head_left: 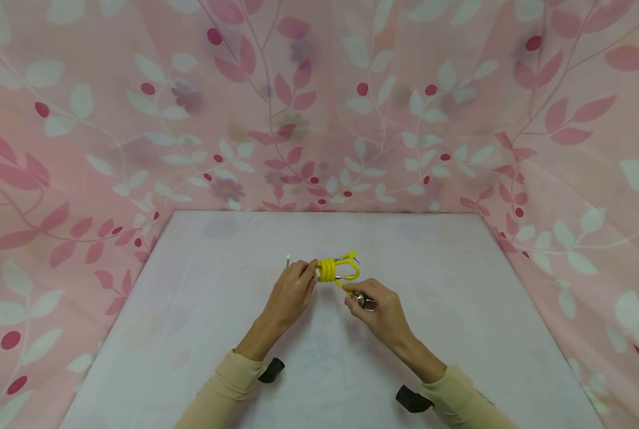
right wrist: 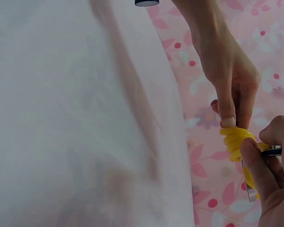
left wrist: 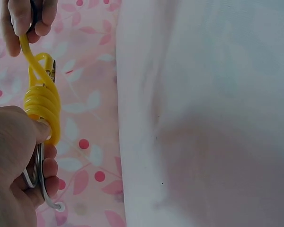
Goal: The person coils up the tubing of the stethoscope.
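A yellow cord [head_left: 327,270] is wound in several close coils around thin metal rods, held above the white table. My left hand [head_left: 292,292] grips the rods just left of the coils. In the left wrist view its thumb presses the lowest coil, and bent metal wire [left wrist: 42,175] with a white tip [left wrist: 60,206] sticks out below the fingers. A yellow loop [head_left: 358,271] extends beyond the coils on the right. My right hand [head_left: 380,313] pinches the cord's free end at a shiny metal and black piece [head_left: 362,300]; the fingers partly hide it.
The white-covered table [head_left: 217,333] lies under both hands. Pink floral cloth [head_left: 319,107] hangs behind it and at both sides. Black wrist-worn pieces [head_left: 272,370] show beside the sleeves.
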Tool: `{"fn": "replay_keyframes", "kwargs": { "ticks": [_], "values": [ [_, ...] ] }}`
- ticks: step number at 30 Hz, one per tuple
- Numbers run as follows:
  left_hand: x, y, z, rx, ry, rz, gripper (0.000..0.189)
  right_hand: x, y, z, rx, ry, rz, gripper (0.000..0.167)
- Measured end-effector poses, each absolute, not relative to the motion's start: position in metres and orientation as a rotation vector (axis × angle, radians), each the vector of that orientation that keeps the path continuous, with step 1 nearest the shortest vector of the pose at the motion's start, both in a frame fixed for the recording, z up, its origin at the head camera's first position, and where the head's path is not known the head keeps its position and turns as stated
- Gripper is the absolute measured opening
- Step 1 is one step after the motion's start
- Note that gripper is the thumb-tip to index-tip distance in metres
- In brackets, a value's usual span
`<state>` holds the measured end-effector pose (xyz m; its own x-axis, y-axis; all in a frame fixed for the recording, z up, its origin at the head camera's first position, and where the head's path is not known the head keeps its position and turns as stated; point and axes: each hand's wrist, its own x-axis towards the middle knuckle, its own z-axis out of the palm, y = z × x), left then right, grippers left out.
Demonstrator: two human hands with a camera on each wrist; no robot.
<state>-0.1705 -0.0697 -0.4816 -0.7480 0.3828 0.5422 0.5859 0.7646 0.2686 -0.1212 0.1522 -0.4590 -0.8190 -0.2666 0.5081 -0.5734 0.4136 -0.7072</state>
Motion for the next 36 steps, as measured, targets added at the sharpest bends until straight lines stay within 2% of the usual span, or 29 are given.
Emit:
{"fn": "replay_keyframes", "kwargs": {
  "ticks": [7, 13, 31, 36],
  "values": [
    [-0.170, -0.068, -0.483, -0.750, -2.490, -0.568, 0.039, -0.117, 0.146, -0.432, 0.576, -2.278, 1.552, 0.038],
    [-0.170, -0.068, -0.485, -0.741, -2.497, -0.573, 0.038, -0.120, 0.150, -0.439, 0.521, -2.203, 1.828, 0.027],
    [-0.165, -0.058, -0.481, -0.793, -2.465, -0.509, 0.039, -0.126, 0.145, -0.435, 0.515, -2.267, 1.588, 0.025],
    [-0.165, -0.059, -0.480, -0.779, -2.490, -0.527, 0.040, -0.136, 0.152, -0.446, 0.553, -2.278, 1.620, 0.024]
  ]
}}
